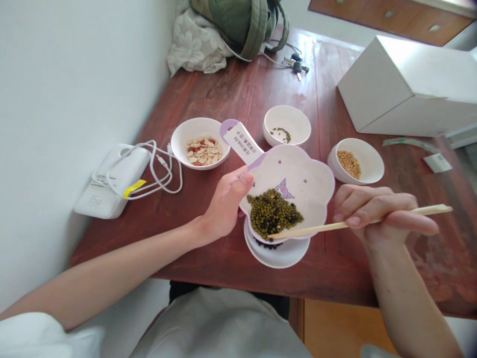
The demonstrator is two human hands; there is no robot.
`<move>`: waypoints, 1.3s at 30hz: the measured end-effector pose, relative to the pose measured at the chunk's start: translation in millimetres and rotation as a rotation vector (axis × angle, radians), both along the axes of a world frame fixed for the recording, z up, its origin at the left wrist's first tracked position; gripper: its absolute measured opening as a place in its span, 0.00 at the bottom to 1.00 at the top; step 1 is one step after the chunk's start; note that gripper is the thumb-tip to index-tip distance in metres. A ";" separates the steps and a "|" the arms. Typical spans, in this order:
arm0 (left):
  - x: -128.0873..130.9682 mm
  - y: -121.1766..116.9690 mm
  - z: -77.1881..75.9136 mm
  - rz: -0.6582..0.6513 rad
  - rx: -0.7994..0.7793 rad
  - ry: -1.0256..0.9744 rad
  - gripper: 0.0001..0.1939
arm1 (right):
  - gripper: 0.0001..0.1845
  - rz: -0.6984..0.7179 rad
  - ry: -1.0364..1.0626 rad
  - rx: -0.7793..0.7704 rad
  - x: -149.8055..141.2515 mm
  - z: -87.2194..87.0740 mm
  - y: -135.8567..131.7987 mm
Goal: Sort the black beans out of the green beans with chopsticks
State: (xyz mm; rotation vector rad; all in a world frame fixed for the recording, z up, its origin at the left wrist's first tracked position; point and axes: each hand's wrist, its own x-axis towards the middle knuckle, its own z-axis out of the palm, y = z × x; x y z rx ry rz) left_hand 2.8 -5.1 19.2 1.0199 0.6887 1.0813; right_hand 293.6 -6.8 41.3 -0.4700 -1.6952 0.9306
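My left hand (225, 204) grips the edge of a flower-shaped white plate (307, 174) with a purple rim, holding it tilted. A white paper tag (242, 143) hangs from the plate's rim. Green mung beans mixed with dark beans (272, 214) lie in the plate. My right hand (376, 211) holds wooden chopsticks (335, 226), their tips at the beans. Below sits a white saucer (279, 253) with black beans (267, 243), partly hidden. Nearby stand white bowls of peanuts (196, 132), mung beans (286, 122) and soybeans (368, 159).
The bowls stand on a red-brown wooden table (238, 84) against a white wall (67, 99). A white box (406, 89) lies at the right. Keys (296, 64) and a green backpack (238, 25) are at the back; a white device with a cable (112, 181) is at the left.
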 end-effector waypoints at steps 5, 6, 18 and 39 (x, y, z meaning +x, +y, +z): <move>0.2 0.1 -1.8 0.007 0.003 0.013 0.30 | 0.32 0.003 -0.018 -0.038 2.7 1.0 -1.4; 0.1 0.1 -2.3 0.003 0.002 0.010 0.29 | 0.32 -0.001 -0.024 -0.050 3.4 1.0 -2.0; 0.0 0.9 -2.8 -0.012 0.025 -0.013 0.29 | 0.35 -0.004 0.009 -0.084 7.6 3.9 -0.4; -1.2 0.9 -4.6 0.000 0.007 0.052 0.29 | 0.32 -0.190 -0.037 -0.050 -0.9 10.0 -17.5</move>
